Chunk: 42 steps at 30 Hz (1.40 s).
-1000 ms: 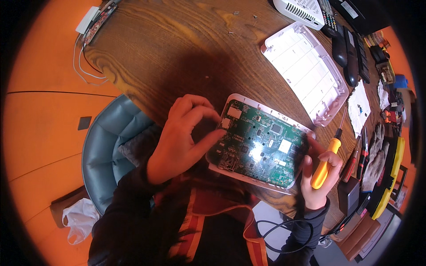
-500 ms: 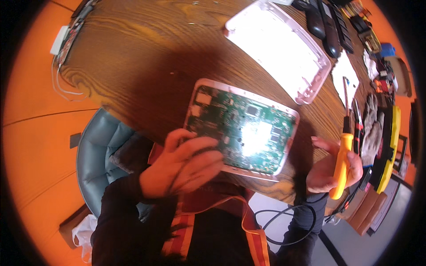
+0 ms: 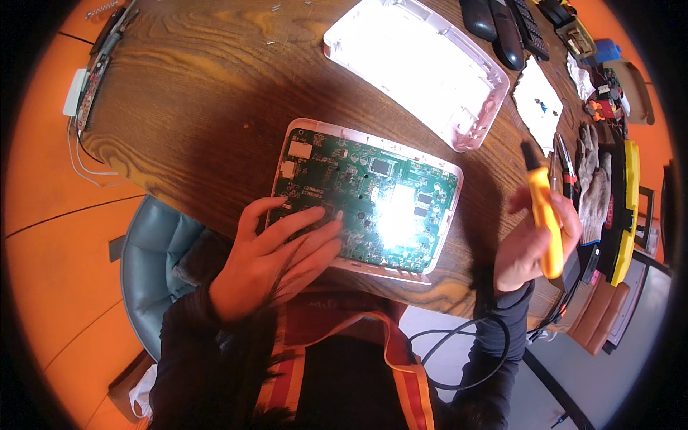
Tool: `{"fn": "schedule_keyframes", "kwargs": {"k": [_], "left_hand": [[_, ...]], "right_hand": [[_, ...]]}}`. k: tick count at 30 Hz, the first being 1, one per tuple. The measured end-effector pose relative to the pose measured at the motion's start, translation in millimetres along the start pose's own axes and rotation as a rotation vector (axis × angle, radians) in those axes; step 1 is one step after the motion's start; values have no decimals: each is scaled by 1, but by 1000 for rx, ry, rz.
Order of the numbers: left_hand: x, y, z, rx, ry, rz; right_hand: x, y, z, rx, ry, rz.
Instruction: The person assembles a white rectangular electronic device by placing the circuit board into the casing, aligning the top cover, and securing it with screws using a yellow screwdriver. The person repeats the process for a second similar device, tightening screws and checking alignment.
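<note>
A green circuit board [image 3: 358, 179] sits in a shallow white plastic case half [image 3: 450, 215] at the table's near edge, with bright glare on its right part. My left hand [image 3: 276, 254] rests over the board's lower left corner, fingers stretched out and fingertips on the board. My right hand [image 3: 534, 240], to the right of the case, is closed around the yellow handle of a screwdriver [image 3: 546, 218]. Its dark collar points away from me; the shaft cannot be made out. Beyond the board lies the other white case half [image 3: 416, 72], its hollow side up.
A white sheet with small dark bits [image 3: 537, 104] lies at the right, near red-handled pliers [image 3: 568, 175] and grey work gloves [image 3: 593, 172]. Black devices [image 3: 494, 29] stand at the far right. A teal chair [image 3: 154, 272] is at the left, and a black cable [image 3: 459, 330] loops by my right forearm.
My left fingers have stretched out further onto the board. My right hand has raised and tilted the screwdriver, its tip end now away from the white sheet. The whole view has shifted slightly.
</note>
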<state>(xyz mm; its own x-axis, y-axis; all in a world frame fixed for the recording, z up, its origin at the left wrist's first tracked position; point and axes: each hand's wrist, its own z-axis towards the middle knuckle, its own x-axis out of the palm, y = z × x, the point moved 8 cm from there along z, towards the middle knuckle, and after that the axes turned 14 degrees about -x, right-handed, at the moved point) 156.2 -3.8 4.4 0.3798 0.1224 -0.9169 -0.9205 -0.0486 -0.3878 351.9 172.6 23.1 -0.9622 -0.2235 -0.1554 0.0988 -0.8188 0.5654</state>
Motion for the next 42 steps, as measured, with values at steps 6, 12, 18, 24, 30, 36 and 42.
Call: {"fn": "schedule_keyframes", "kwargs": {"k": [6, 12, 18, 24, 30, 36, 42], "left_hand": [[2, 1, 6, 54, -36, -16], [6, 5, 5, 65, -39, -137], [-15, 14, 3, 4, -186, -340], [-48, 53, 17, -225, -423, -267], [-59, 84, 119, -164, -406, -254], [-13, 87, 184, -247, -185, -121], [-15, 107, 169, -342, -150, -390]], "right_hand": [[16, -9, 7, 6, 107, -65], [15, -26, 4, 170, 138, 12], [34, -25, 4, 71, 395, -219], [37, -27, 5, 81, 467, -206], [31, -35, 2, 161, 349, -60], [11, -22, 10, 27, 358, -188], [-4, -37, 16, 195, 264, -89]]}}
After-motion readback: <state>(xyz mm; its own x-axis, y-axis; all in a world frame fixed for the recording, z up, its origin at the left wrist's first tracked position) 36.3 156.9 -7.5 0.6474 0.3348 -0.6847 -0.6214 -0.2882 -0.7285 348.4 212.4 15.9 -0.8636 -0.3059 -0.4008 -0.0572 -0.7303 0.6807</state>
